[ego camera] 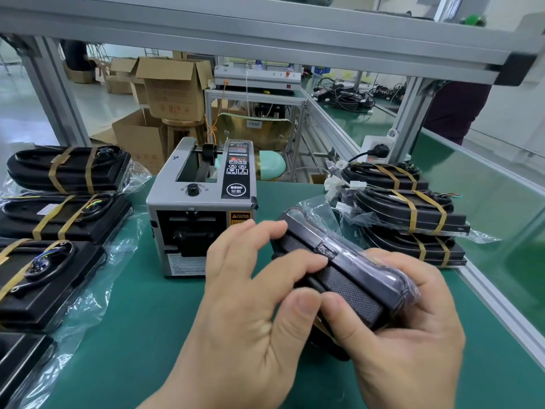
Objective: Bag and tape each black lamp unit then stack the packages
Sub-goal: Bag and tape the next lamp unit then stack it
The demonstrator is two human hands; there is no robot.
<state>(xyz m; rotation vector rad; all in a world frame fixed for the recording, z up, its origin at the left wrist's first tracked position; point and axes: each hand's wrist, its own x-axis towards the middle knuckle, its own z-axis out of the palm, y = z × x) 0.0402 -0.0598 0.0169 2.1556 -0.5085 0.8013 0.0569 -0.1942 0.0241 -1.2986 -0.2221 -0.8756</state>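
While taped packages (pixel 66 169) line the left of the green mat (pixel 141 320) and the tape dispenser (pixel 200 208) sits centre, left hand (pixel 250 293) and right hand (pixel 413 317) both grip a bagged lamp unit (pixel 342 270) near me, taping apparently unfinished, beside the stack (pixel 413 214) at right.

Both hands cover the bagged lamp unit's (pixel 339 261) near end.

Open lane: front-left tabletop (pixel 141 305).
Bare strip runs between left packages (pixel 59 216) and left hand (pixel 244 290). Dispenser (pixel 200 208) blocks centre-back, stack (pixel 407 214) blocks the right, rail (pixel 501 296) closes the right edge, beam (pixel 265 39) caps overhead. Lamp (pixel 339 270), gripped with right hand (pixel 407 320) too, fills the dispenser-to-stack gap.
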